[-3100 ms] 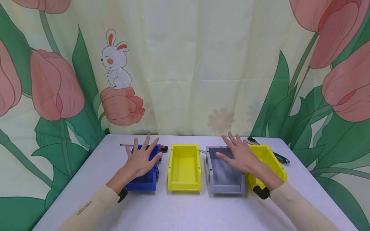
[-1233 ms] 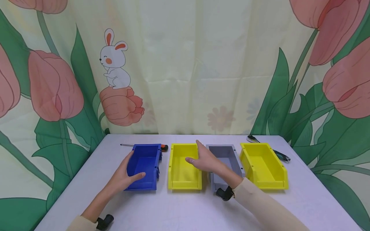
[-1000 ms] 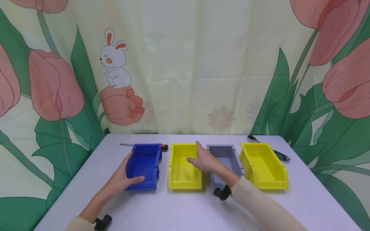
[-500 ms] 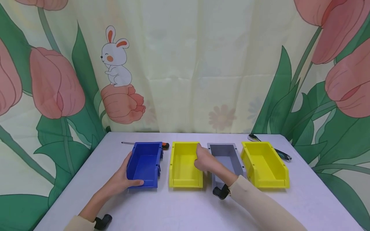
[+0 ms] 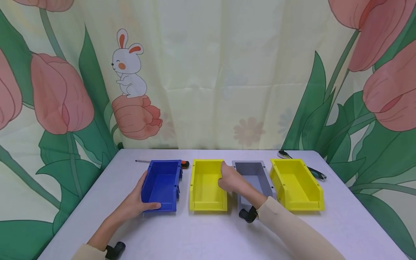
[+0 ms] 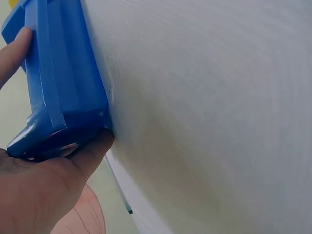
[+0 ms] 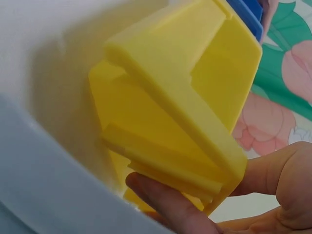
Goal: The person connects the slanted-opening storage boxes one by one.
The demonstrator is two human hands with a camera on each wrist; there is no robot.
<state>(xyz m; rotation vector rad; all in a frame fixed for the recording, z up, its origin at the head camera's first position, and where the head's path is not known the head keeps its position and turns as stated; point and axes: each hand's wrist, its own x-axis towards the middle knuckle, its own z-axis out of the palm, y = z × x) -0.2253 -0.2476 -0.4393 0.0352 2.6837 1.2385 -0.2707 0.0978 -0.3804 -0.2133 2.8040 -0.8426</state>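
In the head view my left hand [image 5: 134,204] holds the blue bin [image 5: 162,185] at its left side, thumb over the front edge and fingers along the outer wall. The left wrist view shows the same blue bin [image 6: 66,63] between thumb and fingers. Further right, my right hand [image 5: 231,180] grips the right side wall of the middle yellow bin [image 5: 208,184]. From the right wrist, that yellow bin [image 7: 156,105] has fingers at its outer side and the thumb at its rim. Both bins have nothing visible inside.
A grey bin [image 5: 251,172] stands partly behind my right forearm. Beside it is a second yellow bin [image 5: 299,186], set at a slant. An orange-and-black-handled screwdriver [image 5: 185,164] lies behind the blue bin; a dark-handled tool [image 5: 316,174] lies behind the right yellow bin. All are on the white-covered table [image 5: 195,234].
Both hands were spread above the bins at first. The left came down onto the blue bin; the right moved left to the middle yellow bin, and its thumb and fingers then closed on the wall.
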